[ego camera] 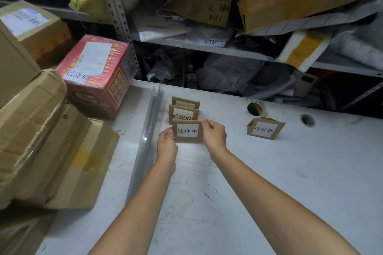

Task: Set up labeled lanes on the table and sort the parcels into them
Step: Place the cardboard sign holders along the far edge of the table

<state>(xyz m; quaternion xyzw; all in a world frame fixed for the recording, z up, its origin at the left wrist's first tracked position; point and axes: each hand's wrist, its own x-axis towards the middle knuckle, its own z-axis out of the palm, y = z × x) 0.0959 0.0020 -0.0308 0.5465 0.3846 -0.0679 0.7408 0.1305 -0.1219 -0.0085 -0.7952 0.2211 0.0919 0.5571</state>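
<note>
front sign: 处理中 sign point(187, 131), middle of the table point(269, 182), left hand point(166, 145) on its left edge, right hand point(214, 133) on its right
behind it: 已完成 sign point(182, 114), then a third sign point(185, 102)
off right: 待处理 sign point(264, 129), apart
just left: plastic sheets point(148, 141), on edge
back-left corner: small box point(97, 72)
further left: big cartons point(41, 141)
behind the table: shelves point(207, 45)

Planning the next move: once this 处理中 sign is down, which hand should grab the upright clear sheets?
Left. The left hand pinches the 处理中 sign at its left edge, right beside the clear sheets; the right hand holds the sign's other edge and would likely have to cross over.
</note>
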